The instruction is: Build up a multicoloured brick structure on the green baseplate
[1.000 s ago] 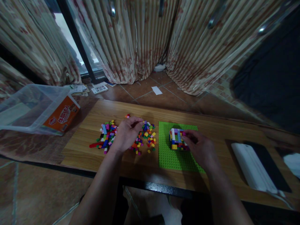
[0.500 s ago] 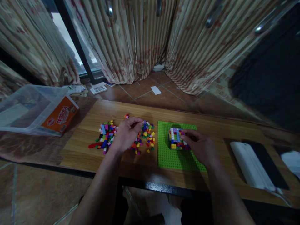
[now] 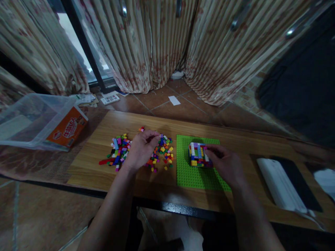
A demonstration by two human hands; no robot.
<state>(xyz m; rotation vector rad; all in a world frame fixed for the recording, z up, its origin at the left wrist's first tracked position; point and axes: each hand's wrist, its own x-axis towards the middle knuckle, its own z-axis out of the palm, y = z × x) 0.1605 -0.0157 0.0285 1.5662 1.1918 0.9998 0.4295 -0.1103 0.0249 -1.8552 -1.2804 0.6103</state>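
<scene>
My left hand [image 3: 142, 148] hovers over a pile of small loose toy bricks [image 3: 163, 150], its thumb and fingertips pinched together. Whatever sits between those fingertips is too small to make out. A hollow, multicoloured toy brick structure [image 3: 194, 153] stands on a green studded baseplate [image 3: 185, 177]. At its right side, my right hand [image 3: 226, 164] has thumb and fingers closed on the upper edge, hiding part of that side. Longer bricks [image 3: 120, 150] lie to the left of my left hand, with a red piece [image 3: 106, 161] at their outer edge.
A clear plastic bin [image 3: 39, 115] with an orange label stands at the table's left end. On the right of the wooden table [image 3: 251, 184] lie a white device with a cable [image 3: 281, 184] and a dark flat object [image 3: 300, 181]. Curtains [image 3: 136, 45] hang beyond.
My right hand has shifted slightly to the right along the structure's top edge, uncovering a little more of it. My left hand stays almost still above the bricks.
</scene>
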